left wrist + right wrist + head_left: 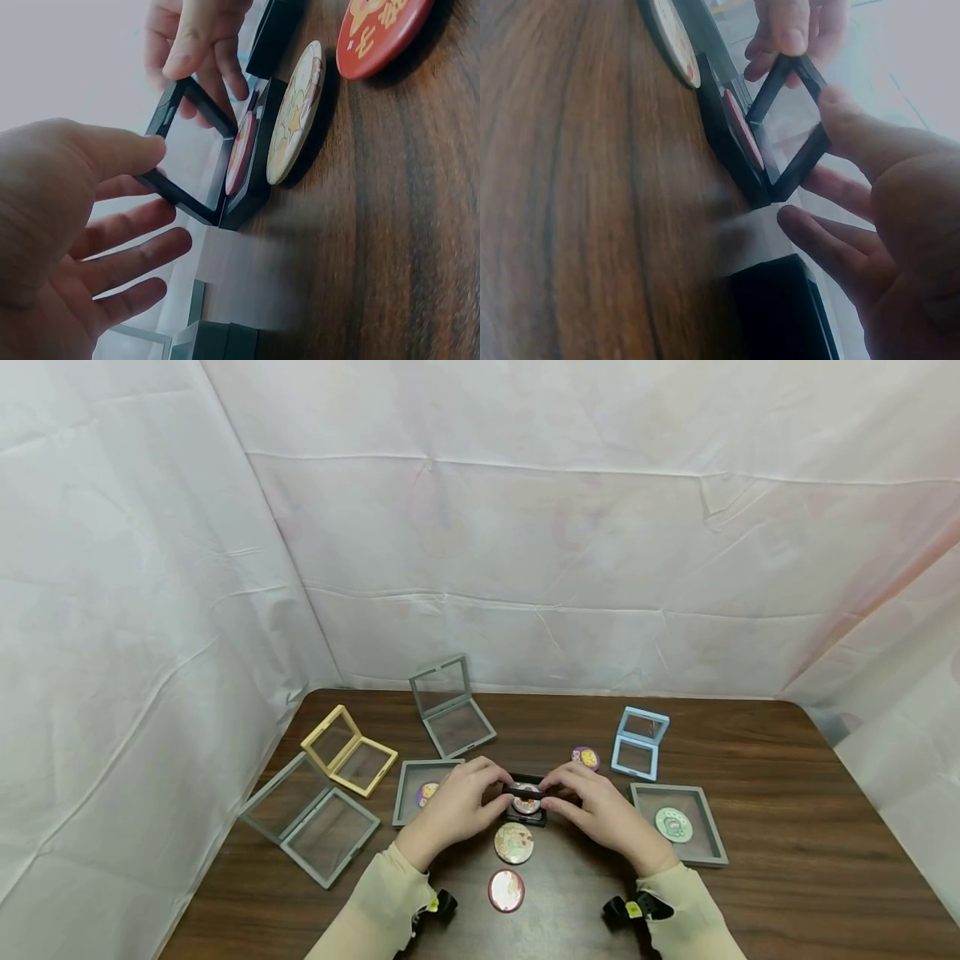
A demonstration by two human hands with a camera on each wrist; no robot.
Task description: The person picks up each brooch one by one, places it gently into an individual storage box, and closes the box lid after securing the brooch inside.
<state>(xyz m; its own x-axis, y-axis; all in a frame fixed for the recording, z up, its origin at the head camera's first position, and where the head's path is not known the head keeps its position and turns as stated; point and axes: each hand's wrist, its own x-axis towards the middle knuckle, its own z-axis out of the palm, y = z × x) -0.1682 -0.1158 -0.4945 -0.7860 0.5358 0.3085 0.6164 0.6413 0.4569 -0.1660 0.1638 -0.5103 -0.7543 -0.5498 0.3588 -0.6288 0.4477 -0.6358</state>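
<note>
On the bench (787,777), a grey tray (411,787) left of the black case (251,196) is partly hidden by the left hand (467,797). Its fingers and the right hand's (597,803) pinch the case's tilted lid (800,166), screening part of the enclosed badge (240,154); a cream badge (513,843) lies just nearside.

In the left wrist view, yellow characters (367,45) run sideways across the red badge (401,37), between one and two o'clock from the centre; the frame's edge crops them, and their slant prevents a sure reading. In the head view, a yellow-green label (432,906) marks the left wrist's black device (447,906) at six o'clock, another label (633,910) the right wrist's device (617,913) at five; any print on them is too small to read.
</note>
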